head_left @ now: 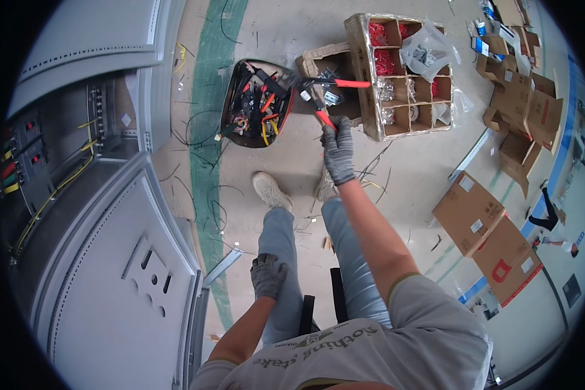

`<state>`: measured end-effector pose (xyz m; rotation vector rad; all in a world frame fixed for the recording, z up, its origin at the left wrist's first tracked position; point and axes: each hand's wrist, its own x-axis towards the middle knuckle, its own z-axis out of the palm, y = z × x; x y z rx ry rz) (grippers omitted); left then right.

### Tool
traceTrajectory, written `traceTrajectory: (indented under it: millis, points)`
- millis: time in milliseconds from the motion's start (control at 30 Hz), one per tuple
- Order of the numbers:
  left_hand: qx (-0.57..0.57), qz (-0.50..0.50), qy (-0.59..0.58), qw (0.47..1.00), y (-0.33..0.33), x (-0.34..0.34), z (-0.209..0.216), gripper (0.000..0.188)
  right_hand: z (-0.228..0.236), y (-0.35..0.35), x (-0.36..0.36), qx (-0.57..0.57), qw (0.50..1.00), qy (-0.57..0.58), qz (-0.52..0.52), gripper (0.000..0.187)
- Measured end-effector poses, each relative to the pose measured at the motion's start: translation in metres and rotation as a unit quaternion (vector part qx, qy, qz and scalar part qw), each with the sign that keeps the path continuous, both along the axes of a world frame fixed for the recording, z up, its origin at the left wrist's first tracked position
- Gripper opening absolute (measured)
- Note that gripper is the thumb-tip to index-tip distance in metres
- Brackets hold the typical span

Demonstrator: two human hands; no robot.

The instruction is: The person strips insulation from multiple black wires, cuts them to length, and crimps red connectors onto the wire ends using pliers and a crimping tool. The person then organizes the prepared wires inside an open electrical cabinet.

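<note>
My right hand, in a grey striped glove, is closed on one handle of large red-handled pliers. The pliers' handles are spread apart, and their dark head hangs by the right edge of a tool bag. Inside the bag lie several hand tools with yellow, orange and black grips. My left hand, gloved the same way, rests on my left leg near the knee with its fingers spread and nothing in it.
An open cardboard box sits right of the bag, beside a divided carton of small red and metal parts with a clear plastic bag on top. An open grey cabinet with wiring stands at left. Brown cartons lie at right.
</note>
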<state>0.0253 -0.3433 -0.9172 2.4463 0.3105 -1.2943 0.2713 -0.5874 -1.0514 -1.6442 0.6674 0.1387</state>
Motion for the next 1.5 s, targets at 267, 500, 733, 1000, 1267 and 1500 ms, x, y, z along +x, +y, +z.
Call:
traceTrajectory:
  millis: [267, 500, 733, 1000, 1267, 1500]
  points:
    - [0.001, -0.035, -0.003, 0.999, -0.004, 0.000, 0.002, 0.035, -0.028, 0.098, 0.038, 0.148, 0.920, -0.011, -0.364, 0.005]
    - [0.007, -0.034, 0.003, 0.999, 0.001, -0.001, -0.002, 0.034, -0.027, 0.083, 0.078, 0.194, 0.878, -0.011, -0.438, 0.021]
    - [-0.012, -0.035, -0.030, 0.999, 0.009, -0.001, -0.003, 0.034, -0.081, 0.064, 0.091, 0.212, 0.861, -0.002, -0.462, 0.021]
    - [-0.023, -0.022, -0.036, 0.999, 0.018, -0.002, -0.002, 0.033, -0.060, 0.098, 0.083, 0.266, 0.844, -0.094, -0.455, 0.019]
    - [-0.030, -0.022, -0.030, 0.999, 0.024, -0.001, -0.004, 0.033, -0.133, 0.093, 0.110, 0.073, 0.940, 0.086, -0.321, 0.039]
    - [-0.024, -0.019, -0.020, 0.999, 0.024, 0.003, -0.003, 0.034, -0.143, 0.074, 0.108, 0.015, 0.966, 0.189, -0.176, 0.076]
